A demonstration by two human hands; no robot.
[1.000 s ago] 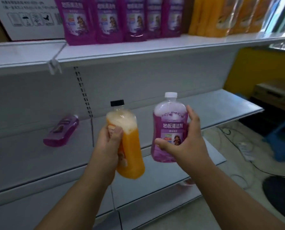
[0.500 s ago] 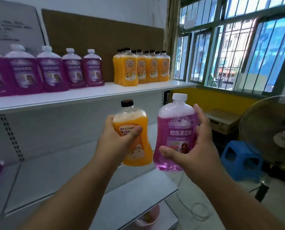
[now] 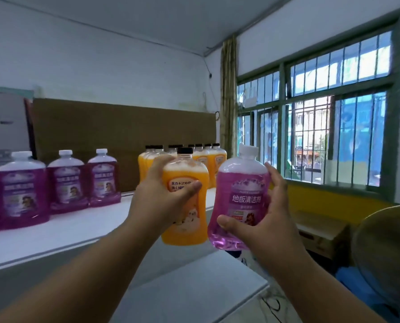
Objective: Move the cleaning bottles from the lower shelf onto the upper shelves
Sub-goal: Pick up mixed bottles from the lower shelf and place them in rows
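Orange bottle (image 3: 185, 201), purple bottle (image 3: 239, 199) — upright, caps up, one per hand.

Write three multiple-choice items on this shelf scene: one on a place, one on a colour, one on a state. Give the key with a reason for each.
1. Where do the shelved orange bottles stand on the upper shelf?
A. Right of the shelved purple bottles
B. Left of them
C. On the floor

2. What colour is the cap of the purple bottle in the right hand?
A. Black
B. White
C. Green

3. What is the left hand doing?
A. Hanging idle
B. Pressing flat on the shelf
C. Holding the orange bottle

Key: 1 A, the orange row stands nearer the window; 2 B, its cap shows white; 3 C, the thumb wraps across the label.
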